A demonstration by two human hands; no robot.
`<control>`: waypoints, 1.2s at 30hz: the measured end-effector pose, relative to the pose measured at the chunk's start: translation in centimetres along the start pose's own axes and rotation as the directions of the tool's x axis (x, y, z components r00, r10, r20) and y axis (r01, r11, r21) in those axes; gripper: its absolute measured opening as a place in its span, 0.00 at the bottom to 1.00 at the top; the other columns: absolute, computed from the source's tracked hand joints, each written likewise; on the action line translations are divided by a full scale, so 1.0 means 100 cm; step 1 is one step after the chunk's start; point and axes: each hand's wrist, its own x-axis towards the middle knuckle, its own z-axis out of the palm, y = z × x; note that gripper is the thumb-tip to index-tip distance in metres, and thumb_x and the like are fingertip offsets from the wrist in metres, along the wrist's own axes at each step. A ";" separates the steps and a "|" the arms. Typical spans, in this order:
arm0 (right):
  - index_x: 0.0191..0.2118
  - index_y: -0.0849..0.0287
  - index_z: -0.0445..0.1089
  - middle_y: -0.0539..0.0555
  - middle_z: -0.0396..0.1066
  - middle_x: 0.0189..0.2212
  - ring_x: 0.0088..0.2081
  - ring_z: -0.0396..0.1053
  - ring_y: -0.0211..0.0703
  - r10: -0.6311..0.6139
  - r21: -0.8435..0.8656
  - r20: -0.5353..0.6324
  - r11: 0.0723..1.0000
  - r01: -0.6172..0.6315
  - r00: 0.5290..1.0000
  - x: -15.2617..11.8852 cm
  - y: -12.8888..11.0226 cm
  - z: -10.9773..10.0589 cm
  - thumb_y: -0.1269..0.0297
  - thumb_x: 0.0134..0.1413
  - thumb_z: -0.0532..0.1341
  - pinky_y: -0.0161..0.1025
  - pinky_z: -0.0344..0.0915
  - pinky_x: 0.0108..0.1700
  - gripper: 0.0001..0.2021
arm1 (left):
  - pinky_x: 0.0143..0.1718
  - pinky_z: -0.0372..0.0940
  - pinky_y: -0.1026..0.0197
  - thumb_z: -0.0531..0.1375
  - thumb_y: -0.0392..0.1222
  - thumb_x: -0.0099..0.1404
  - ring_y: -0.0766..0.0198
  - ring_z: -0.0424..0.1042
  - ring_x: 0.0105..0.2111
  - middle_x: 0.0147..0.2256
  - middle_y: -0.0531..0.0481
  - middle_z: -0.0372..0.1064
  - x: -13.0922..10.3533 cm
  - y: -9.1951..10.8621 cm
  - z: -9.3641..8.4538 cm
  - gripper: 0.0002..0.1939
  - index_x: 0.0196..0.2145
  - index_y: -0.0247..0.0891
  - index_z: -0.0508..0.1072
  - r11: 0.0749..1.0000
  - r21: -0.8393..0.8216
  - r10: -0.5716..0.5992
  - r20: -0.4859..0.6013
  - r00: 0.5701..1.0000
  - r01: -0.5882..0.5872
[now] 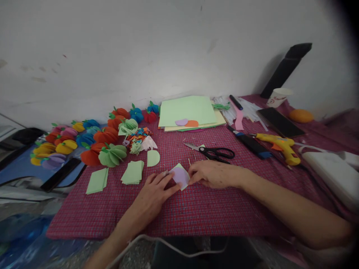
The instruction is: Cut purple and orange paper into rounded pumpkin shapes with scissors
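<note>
A lavender paper shape (181, 177) with a rounded outline lies on a pale green paper square (178, 167) at the table's middle. My left hand (151, 194) rests flat beside it, fingers spread, thumb and fingertips pressing on its left and lower edges. At the right edge my right hand (209, 173) is closed, its fingers pinched together. Whatever it may hold is too small to make out; a thin pale tip shows above its knuckles. Black-handled scissors (214, 151) lie partly open just beyond it. A green half-round cutout (153, 158) sits left of the square.
Green paper stacks (132, 172) and colourful paper pumpkins (108, 136) stand left, near paper scraps (137, 138). Large green sheets (187, 110) lie at the back. To the right are a box cutter (251, 144), a yellow glue gun (280, 145), a phone (280, 121) and a paper cup (278, 98).
</note>
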 end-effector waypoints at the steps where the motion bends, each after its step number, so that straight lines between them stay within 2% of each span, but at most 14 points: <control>1: 0.44 0.56 0.70 0.55 0.69 0.38 0.41 0.64 0.41 -0.004 0.003 -0.006 1.000 0.004 1.000 0.000 0.000 0.000 0.76 0.51 0.53 0.38 0.60 0.43 0.16 | 0.51 0.49 0.50 0.48 0.29 0.59 0.57 0.49 0.56 0.57 0.51 0.51 0.000 0.002 -0.001 0.29 0.55 0.56 0.53 1.000 0.004 -0.016 -0.004 1.000 0.016; 5: 0.42 0.56 0.71 0.55 0.69 0.38 0.41 0.64 0.41 -0.009 -0.002 -0.009 1.000 0.009 1.000 0.001 0.001 0.001 0.75 0.51 0.54 0.38 0.60 0.43 0.15 | 0.51 0.50 0.51 0.47 0.28 0.59 0.59 0.49 0.56 0.56 0.52 0.53 0.001 0.009 -0.005 0.28 0.54 0.52 0.55 1.000 -0.011 -0.006 0.007 1.000 0.006; 8: 0.42 0.56 0.71 0.55 0.69 0.38 0.41 0.64 0.40 -0.010 -0.001 -0.015 1.000 0.010 1.000 0.001 0.001 0.001 0.76 0.51 0.54 0.37 0.60 0.43 0.15 | 0.54 0.47 0.53 0.46 0.26 0.58 0.61 0.46 0.58 0.57 0.51 0.50 0.003 0.010 -0.005 0.27 0.54 0.47 0.57 0.999 -0.031 0.035 0.008 0.999 -0.035; 15: 0.41 0.56 0.71 0.54 0.69 0.38 0.41 0.64 0.40 -0.019 -0.015 -0.042 1.000 0.019 0.999 0.000 0.001 0.002 0.78 0.48 0.55 0.37 0.59 0.44 0.16 | 0.55 0.49 0.56 0.46 0.23 0.55 0.63 0.50 0.56 0.55 0.49 0.55 0.003 0.010 -0.003 0.29 0.53 0.41 0.57 0.991 -0.130 0.043 0.019 0.999 -0.040; 19: 0.41 0.56 0.71 0.54 0.69 0.39 0.41 0.64 0.40 -0.020 -0.014 -0.045 1.000 0.019 0.999 0.000 0.001 0.001 0.77 0.49 0.55 0.37 0.59 0.45 0.16 | 0.54 0.50 0.54 0.49 0.29 0.57 0.61 0.55 0.54 0.52 0.48 0.60 0.008 0.018 -0.011 0.21 0.49 0.39 0.63 0.987 -0.162 -0.003 -0.035 0.999 -0.003; 22: 0.42 0.57 0.71 0.54 0.69 0.38 0.40 0.65 0.40 -0.026 -0.021 -0.039 0.999 0.025 0.999 0.000 0.000 0.001 0.76 0.50 0.54 0.37 0.59 0.44 0.15 | 0.51 0.53 0.52 0.49 0.36 0.61 0.60 0.61 0.49 0.47 0.46 0.65 0.015 0.023 -0.011 0.14 0.43 0.39 0.67 0.985 -0.159 -0.082 -0.091 0.992 0.067; 25: 0.42 0.56 0.71 0.54 0.69 0.38 0.40 0.65 0.40 -0.029 -0.041 -0.033 0.999 0.028 0.999 0.000 -0.001 -0.001 0.76 0.49 0.54 0.37 0.59 0.43 0.16 | 0.45 0.57 0.53 0.46 0.37 0.63 0.61 0.66 0.42 0.41 0.47 0.69 0.023 0.022 -0.005 0.13 0.41 0.38 0.68 0.987 -0.127 -0.115 -0.109 0.987 0.101; 30: 0.42 0.56 0.71 0.54 0.70 0.38 0.40 0.65 0.39 -0.036 -0.076 -0.014 0.997 0.035 0.999 0.000 0.001 -0.001 0.76 0.49 0.54 0.36 0.59 0.44 0.16 | 0.39 0.58 0.56 0.48 0.35 0.62 0.61 0.66 0.38 0.41 0.48 0.69 0.028 0.019 0.004 0.15 0.44 0.41 0.66 0.991 -0.052 -0.125 -0.091 0.988 0.120; 34: 0.42 0.56 0.71 0.54 0.70 0.39 0.40 0.66 0.38 -0.045 -0.107 -0.013 0.993 0.043 0.999 0.004 0.002 0.001 0.74 0.52 0.53 0.35 0.59 0.44 0.15 | 0.40 0.57 0.55 0.47 0.34 0.62 0.60 0.65 0.39 0.40 0.48 0.69 0.028 0.020 0.003 0.15 0.44 0.42 0.67 0.994 -0.048 -0.104 -0.128 0.986 0.099; 36: 0.42 0.56 0.71 0.54 0.70 0.40 0.40 0.66 0.39 -0.026 -0.126 0.024 0.992 0.029 0.999 0.006 0.000 0.000 0.74 0.52 0.52 0.34 0.59 0.43 0.15 | 0.42 0.56 0.53 0.48 0.34 0.61 0.59 0.63 0.41 0.40 0.49 0.68 0.027 0.020 0.003 0.15 0.43 0.43 0.68 0.996 -0.051 -0.080 -0.157 0.984 0.073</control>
